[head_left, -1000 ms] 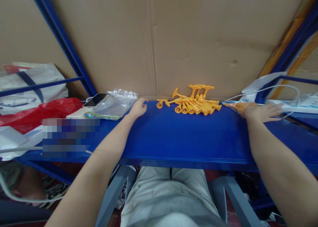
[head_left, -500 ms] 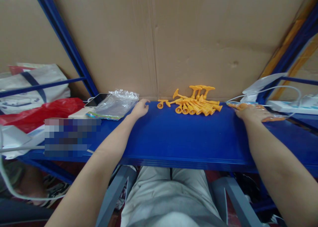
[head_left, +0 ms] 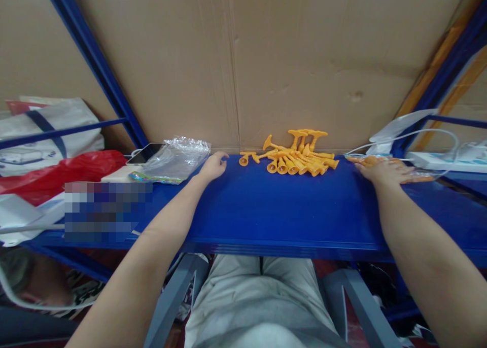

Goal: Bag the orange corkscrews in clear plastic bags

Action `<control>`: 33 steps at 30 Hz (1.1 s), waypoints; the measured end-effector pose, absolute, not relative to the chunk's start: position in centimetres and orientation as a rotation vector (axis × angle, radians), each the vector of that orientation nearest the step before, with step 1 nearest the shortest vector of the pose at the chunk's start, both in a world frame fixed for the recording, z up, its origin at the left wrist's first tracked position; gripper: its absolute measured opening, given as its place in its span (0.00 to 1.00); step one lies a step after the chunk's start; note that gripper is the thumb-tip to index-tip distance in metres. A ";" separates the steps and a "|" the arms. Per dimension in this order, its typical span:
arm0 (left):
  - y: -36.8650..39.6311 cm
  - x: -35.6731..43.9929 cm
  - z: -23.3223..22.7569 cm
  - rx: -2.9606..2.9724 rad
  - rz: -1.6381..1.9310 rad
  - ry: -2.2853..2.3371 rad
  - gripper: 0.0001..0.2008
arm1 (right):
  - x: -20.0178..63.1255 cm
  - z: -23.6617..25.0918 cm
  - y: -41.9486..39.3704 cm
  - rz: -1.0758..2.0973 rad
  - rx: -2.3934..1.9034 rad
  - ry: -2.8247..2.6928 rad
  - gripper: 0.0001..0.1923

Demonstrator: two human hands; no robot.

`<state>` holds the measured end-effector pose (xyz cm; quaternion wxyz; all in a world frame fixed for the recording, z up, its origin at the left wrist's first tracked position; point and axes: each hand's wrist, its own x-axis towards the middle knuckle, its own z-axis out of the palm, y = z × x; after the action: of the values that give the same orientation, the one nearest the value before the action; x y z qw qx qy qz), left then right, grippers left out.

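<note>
My left hand (head_left: 214, 167) rests on the blue shelf top, fingers loosely bent and apart, nothing visible in it. Just left of it lie clear plastic bags (head_left: 173, 163) with a coloured edge. To its right is a pile of yellow-orange plastic pieces (head_left: 300, 160), each with a T-shaped end, a ridged shaft and a round cup. My right hand (head_left: 385, 171) lies spread, palm down, on a clear bag of similar orange pieces (head_left: 420, 177); the hand covers part of the bag.
The blue shelf (head_left: 281, 211) meets a cardboard wall (head_left: 304, 59) behind. A phone (head_left: 146, 153), a red bag (head_left: 64, 170) and a cloth bag (head_left: 49, 130) are at left. A power strip (head_left: 445, 161) and white cable stand at right. Another person's leg shows lower left.
The view has shifted slightly. My right hand's fingers look more spread over the bag of orange pieces. My left hand and the pile stay in place.
</note>
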<state>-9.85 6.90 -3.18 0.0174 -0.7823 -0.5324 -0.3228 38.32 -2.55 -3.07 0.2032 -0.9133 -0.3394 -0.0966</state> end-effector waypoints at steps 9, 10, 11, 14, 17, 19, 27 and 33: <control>6.1 -9.9 -2.3 -2.226 -0.771 -1.860 0.18 | 35.7 -0.9 -3.1 -0.312 -2.402 -1.082 0.37; 5.8 -9.8 -2.2 -2.175 -0.719 -1.925 0.19 | 35.5 -0.7 -3.0 -0.357 -2.370 -1.139 0.35; 5.5 -9.8 -2.1 -2.125 -0.662 -1.993 0.20 | 35.3 -0.5 -2.9 -0.401 -2.336 -1.193 0.32; 4.8 -9.9 -1.9 -1.995 -0.514 -2.180 0.24 | 34.4 0.1 -2.5 -0.512 -2.212 -1.322 0.27; 4.8 -10.4 -1.9 -1.879 -0.453 -2.326 0.28 | 33.4 0.6 -1.8 -0.589 -2.054 -1.423 0.25; 5.1 -11.0 -2.0 -1.822 -0.481 -2.398 0.29 | 32.8 0.7 -1.3 -0.627 -1.944 -1.487 0.23; 7.3 -14.8 -3.3 -1.777 -0.863 -2.457 0.27 | 28.1 -0.9 0.1 -0.728 -1.342 -1.916 0.18; 7.8 -16.1 -3.6 -1.720 -0.957 -2.321 0.19 | 23.2 -3.2 -0.5 -0.700 -1.121 -2.214 0.20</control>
<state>-16.14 7.78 -3.62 0.0490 -0.5646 -0.7617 -0.3141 23.24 -0.52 -3.20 0.2777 -0.4175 -0.8249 -0.2609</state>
